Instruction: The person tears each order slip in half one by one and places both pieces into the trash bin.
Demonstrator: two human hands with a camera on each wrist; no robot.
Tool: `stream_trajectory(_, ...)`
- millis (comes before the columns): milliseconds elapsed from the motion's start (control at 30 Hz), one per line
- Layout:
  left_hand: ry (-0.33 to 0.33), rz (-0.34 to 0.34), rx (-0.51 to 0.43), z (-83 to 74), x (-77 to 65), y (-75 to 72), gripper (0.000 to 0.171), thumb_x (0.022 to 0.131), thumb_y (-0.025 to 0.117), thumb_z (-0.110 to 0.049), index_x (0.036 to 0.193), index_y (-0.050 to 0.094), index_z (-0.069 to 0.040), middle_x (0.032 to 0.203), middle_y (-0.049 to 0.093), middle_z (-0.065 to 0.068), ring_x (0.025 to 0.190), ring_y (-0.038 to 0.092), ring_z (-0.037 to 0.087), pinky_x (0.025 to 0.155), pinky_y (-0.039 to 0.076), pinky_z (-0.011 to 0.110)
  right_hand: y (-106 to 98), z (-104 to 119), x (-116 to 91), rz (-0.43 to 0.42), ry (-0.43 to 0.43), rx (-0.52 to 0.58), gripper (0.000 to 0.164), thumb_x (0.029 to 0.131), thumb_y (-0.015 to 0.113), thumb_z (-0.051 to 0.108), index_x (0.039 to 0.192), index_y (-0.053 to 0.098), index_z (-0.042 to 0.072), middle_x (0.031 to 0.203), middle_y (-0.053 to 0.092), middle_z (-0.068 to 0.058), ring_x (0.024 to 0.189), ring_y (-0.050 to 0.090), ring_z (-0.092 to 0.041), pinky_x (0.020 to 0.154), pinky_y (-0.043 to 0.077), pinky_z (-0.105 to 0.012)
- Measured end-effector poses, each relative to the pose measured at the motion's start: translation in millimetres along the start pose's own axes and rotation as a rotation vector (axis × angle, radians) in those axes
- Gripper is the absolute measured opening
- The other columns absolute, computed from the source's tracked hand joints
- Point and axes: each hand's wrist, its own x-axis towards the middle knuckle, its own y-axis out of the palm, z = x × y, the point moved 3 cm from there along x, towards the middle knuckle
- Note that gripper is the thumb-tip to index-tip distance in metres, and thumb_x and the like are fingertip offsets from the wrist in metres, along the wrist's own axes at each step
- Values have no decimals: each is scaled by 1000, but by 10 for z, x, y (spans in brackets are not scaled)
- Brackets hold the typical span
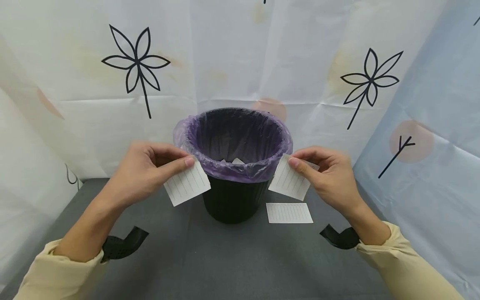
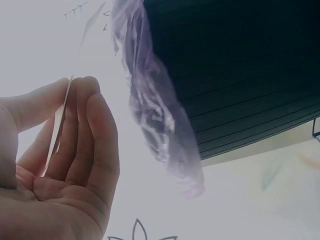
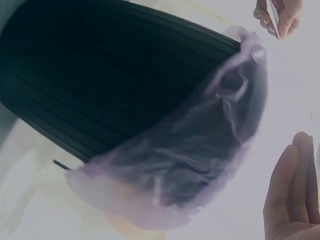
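My left hand pinches a piece of lined white paper between thumb and fingers, at the left of a black bin. In the left wrist view that paper shows edge-on between thumb and fingers. On the bin's other side, my right hand pinches a second lined piece, whose left edge looks torn. A purple plastic bag lines the bin and folds over its rim. White paper scraps lie inside. In the right wrist view only fingers of the right hand show.
A lined paper card lies flat on the dark grey table, right of the bin. White cloth with black flower drawings hangs behind, and bluish cloth at the right. Black straps are on both wrists.
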Motion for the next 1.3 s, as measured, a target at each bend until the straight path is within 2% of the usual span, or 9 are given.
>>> stream_trajectory(300, 37, 12, 40, -224, 377, -85, 20, 91, 79, -19, 101, 80, -2, 90, 76, 11, 73, 70, 22, 63, 55, 28, 0, 164, 413, 47, -10, -89, 5, 88, 74, -8, 92, 75, -8, 85, 74, -5, 69, 65, -15, 58, 55, -24)
stream_trajectory(467, -7, -6, 25, -347, 608, -107, 20, 91, 79, -20, 101, 80, -3, 93, 75, 10, 79, 68, 24, 66, 53, 28, 8, 225, 663, 70, 11, -135, 9, 91, 75, 0, 94, 74, -7, 85, 74, -2, 69, 67, -16, 59, 56, -25)
stream_trajectory(567, -21, 2, 34, -413, 745, -111, 21, 91, 79, -21, 103, 79, -3, 96, 75, 9, 85, 66, 24, 71, 52, 28, 14, 247, 813, 78, 41, -120, 11, 91, 75, 4, 96, 75, -6, 87, 74, -4, 73, 68, -16, 61, 56, -25)
stream_trajectory(700, -73, 18, 51, -486, 912, -103, 27, 92, 78, -25, 108, 78, -5, 102, 74, 7, 96, 63, 21, 80, 50, 31, 43, 272, 1001, 81, 74, -110, 10, 91, 76, 7, 96, 77, -2, 90, 75, -5, 77, 70, -16, 63, 55, -24)
stream_trajectory(767, -105, 28, 55, -517, 988, -98, 29, 92, 78, -28, 111, 77, -5, 105, 73, 7, 101, 60, 21, 84, 48, 33, 64, 287, 1088, 82, 88, -119, 10, 91, 77, 8, 97, 77, -1, 91, 76, -4, 78, 71, -16, 64, 55, -24)
stream_trajectory(933, -127, 40, 36, -587, 1169, -99, 31, 93, 78, -27, 114, 76, -4, 112, 71, 8, 107, 58, 20, 88, 48, 34, 144, 320, 1293, 106, 108, -155, 14, 91, 78, 10, 99, 77, -1, 95, 76, -5, 83, 72, -15, 68, 56, -25)
stream_trajectory(1133, -174, 41, 38, -603, 1341, -126, 33, 93, 77, -26, 118, 75, -6, 122, 66, 7, 112, 56, 19, 92, 49, 34, 242, 332, 1500, 127, 102, -200, 16, 92, 77, 13, 101, 78, 0, 98, 76, -6, 85, 70, -16, 70, 54, -26)
stream_trajectory(1300, -197, 42, 52, -564, 1446, -125, 34, 94, 76, -25, 122, 73, -5, 124, 63, 9, 110, 57, 20, 91, 51, 34, 314, 268, 1618, 131, 130, -174, 15, 92, 77, 10, 101, 78, -1, 97, 76, -5, 84, 70, -16, 71, 54, -26)
